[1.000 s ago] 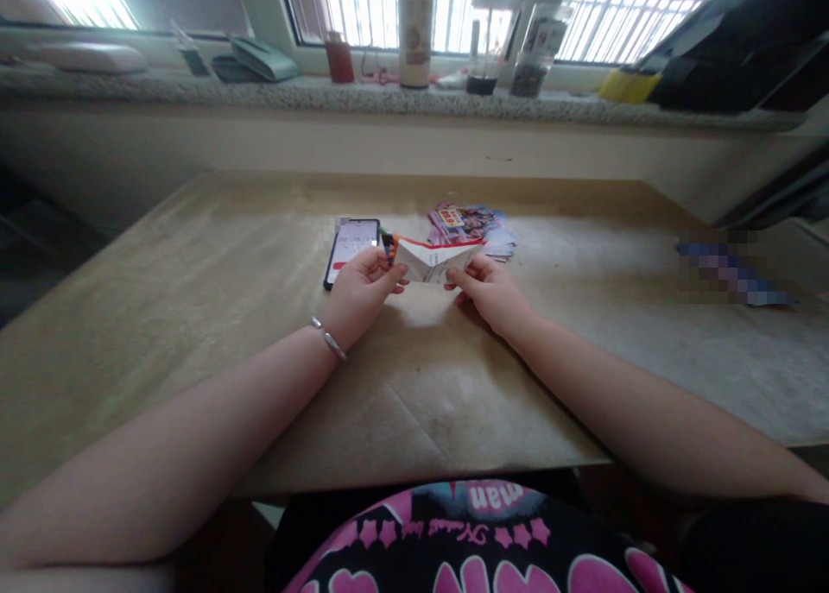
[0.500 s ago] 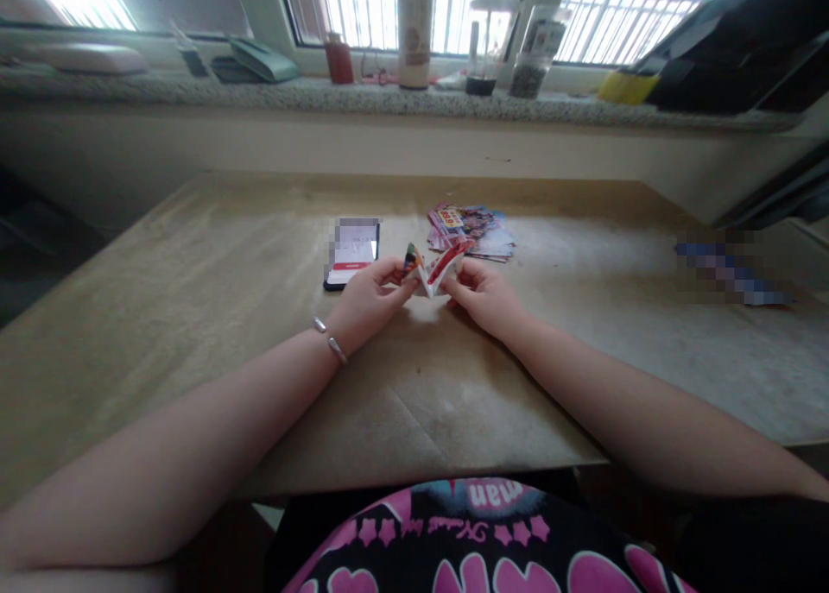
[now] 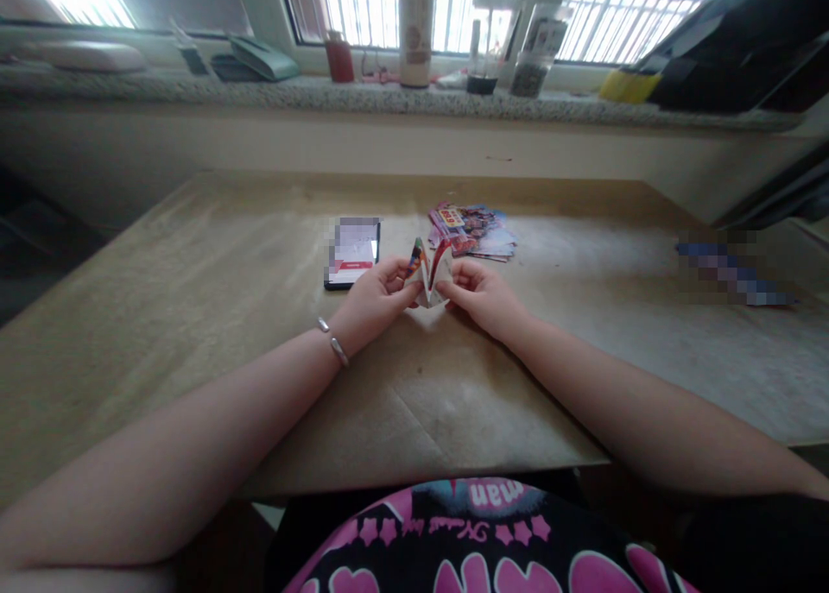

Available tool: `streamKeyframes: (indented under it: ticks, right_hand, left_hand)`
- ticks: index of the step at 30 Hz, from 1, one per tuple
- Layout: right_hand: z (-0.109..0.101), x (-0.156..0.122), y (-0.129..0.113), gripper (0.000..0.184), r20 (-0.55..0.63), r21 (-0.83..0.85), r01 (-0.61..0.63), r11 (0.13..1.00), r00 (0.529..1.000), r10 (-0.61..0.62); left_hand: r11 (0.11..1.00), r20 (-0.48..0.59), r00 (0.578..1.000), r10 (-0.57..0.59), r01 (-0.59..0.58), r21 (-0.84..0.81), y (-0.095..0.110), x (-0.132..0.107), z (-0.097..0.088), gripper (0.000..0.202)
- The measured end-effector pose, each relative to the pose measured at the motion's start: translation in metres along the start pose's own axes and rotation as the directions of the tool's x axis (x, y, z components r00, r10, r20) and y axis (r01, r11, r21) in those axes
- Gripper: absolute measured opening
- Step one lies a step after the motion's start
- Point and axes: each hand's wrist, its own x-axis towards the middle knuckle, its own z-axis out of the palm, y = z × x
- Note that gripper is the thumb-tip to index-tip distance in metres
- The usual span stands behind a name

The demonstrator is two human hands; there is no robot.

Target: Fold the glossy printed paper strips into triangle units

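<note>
While upright, a folded printed paper (image 3: 427, 274) clamped between the left hand (image 3: 376, 304) and right hand (image 3: 483, 298).

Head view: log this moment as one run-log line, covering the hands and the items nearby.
left hand: pinches folded printed paper | right hand: pinches same paper | nearby: smartphone, printed leaflets

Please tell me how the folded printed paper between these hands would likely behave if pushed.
The folded printed paper is probably very light, since the left hand and right hand hold it with fingertips alone. Its creases may lend some stiffness, but its narrow folded shape would likely tip or crumple if pushed.
</note>
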Motion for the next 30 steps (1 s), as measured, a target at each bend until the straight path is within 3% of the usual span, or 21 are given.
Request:
streamKeyframes:
  ticks: [7, 14, 21, 30]
  right_hand:
    - [0.0041, 0.0008, 0.0028, 0.04, -0.013, 0.027, -0.016, 0.999, 1.0, 0.016]
    - [0.0047, 0.0013, 0.0036, 0.041, 0.025, 0.046, 0.023, 0.999, 0.999, -0.025]
    - [0.0032, 0.0033, 0.0085, 0.037, -0.002, 0.027, 0.01, 1.0, 1.0, -0.01]
    - [0.0064, 0.0017, 0.0029, 0.036, 0.048, 0.021, 0.01, 1.0, 0.999, -0.011]
  left_hand:
    - [0.995, 0.038, 0.998, -0.044, 0.047, -0.088, -0.0055, 0.0012, -0.0014, 0.047]
    - [0.997, 0.038, 0.998, -0.042, 0.045, -0.065, -0.0029, 0.0012, -0.0005, 0.039]
    - [0.998, 0.07, 0.996, -0.06, 0.062, -0.022, -0.0019, -0.0004, 0.0026, 0.046]
    - [0.996, 0.048, 0.995, -0.084, 0.086, -0.026, -0.0073, 0.0014, 0.0004, 0.05]
